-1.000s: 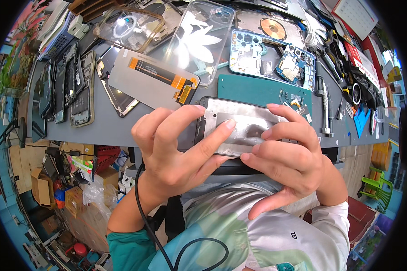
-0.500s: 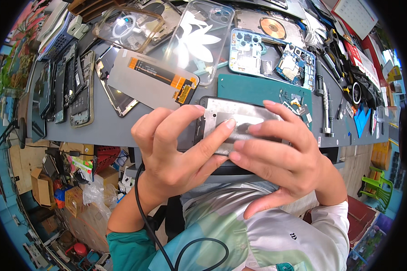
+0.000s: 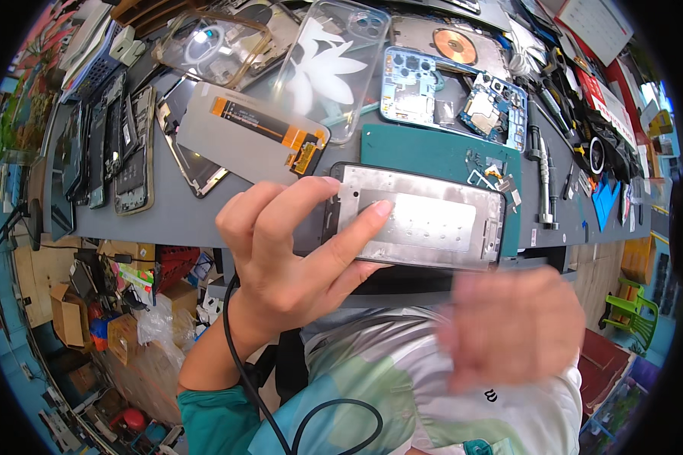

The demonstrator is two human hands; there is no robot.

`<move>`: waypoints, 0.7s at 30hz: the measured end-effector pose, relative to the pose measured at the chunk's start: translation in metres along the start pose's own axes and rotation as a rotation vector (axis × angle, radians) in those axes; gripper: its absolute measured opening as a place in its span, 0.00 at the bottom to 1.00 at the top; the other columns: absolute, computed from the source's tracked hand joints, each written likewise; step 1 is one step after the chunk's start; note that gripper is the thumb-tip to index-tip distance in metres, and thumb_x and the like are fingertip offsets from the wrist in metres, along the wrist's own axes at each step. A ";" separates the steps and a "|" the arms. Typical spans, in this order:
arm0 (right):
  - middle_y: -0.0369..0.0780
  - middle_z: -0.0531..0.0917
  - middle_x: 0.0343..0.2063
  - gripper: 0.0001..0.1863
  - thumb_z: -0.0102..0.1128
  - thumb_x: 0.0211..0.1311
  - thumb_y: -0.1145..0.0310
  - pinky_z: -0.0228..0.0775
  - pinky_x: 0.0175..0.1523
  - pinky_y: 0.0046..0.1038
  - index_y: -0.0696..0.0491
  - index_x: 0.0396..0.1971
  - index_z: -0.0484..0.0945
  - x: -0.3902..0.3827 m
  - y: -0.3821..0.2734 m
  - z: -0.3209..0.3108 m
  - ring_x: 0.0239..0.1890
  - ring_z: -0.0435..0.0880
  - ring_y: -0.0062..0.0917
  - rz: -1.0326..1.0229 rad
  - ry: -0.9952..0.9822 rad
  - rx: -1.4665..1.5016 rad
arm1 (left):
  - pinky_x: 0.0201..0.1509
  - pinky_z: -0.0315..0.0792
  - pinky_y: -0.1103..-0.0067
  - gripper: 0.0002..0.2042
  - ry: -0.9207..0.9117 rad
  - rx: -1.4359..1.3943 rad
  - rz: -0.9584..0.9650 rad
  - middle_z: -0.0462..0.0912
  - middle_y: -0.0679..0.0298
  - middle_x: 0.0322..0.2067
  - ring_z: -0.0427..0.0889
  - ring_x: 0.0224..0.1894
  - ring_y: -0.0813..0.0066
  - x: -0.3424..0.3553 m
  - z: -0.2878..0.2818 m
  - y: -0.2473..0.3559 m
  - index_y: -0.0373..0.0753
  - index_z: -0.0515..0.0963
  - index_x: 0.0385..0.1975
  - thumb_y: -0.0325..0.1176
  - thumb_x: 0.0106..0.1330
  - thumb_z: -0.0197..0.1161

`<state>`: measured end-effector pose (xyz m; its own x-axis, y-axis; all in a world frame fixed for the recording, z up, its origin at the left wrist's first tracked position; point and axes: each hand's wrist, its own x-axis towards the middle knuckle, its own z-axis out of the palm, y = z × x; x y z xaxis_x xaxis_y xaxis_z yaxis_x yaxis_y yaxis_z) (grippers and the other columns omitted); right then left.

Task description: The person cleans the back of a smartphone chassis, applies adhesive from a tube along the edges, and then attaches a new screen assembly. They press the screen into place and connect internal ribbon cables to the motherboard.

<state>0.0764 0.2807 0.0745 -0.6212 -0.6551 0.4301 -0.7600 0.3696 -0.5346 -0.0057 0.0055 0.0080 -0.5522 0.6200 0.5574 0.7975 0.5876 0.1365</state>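
My left hand (image 3: 281, 243) grips the left end of a phone frame (image 3: 425, 244), a black-edged silver metal plate with a bright reflective rectangle in its middle. The index finger lies across the metal face, and the thumb is partly hidden near the lower edge. My right hand (image 3: 512, 326) is apart from the frame, below its right end, in front of my shirt. Motion smears its fingers, so their pose does not show. Just beyond the frame lies a green mat (image 3: 425, 148) with small metal parts (image 3: 495, 171) on its right side.
A phone screen with an orange flex cable (image 3: 235, 136) lies left of the mat. Behind stand a clear phone case (image 3: 330, 68) and a blue phone housing with boards (image 3: 410, 87). Opened phones (image 3: 135, 152) line the left; screwdrivers (image 3: 542, 174) lie right. A black cable (image 3: 239, 345) hangs beside my left forearm.
My right hand has left the phone frame and moved down and right, blurring. The frame's metal face is now uncovered. My left hand keeps its grip almost unmoved.
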 end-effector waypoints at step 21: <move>0.45 0.86 0.40 0.13 0.79 0.56 0.74 0.77 0.42 0.33 0.59 0.39 0.85 0.010 0.005 -0.004 0.39 0.86 0.38 0.286 0.304 -0.168 | 0.63 0.65 0.64 0.19 0.062 0.024 0.068 0.75 0.64 0.57 0.68 0.57 0.57 -0.001 0.002 0.004 0.56 0.92 0.52 0.52 0.62 0.75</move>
<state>0.0660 0.2785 0.0792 -0.8195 -0.2974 0.4899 -0.5548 0.6261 -0.5479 -0.0028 0.0081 0.0067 -0.4800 0.6260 0.6146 0.8263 0.5579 0.0771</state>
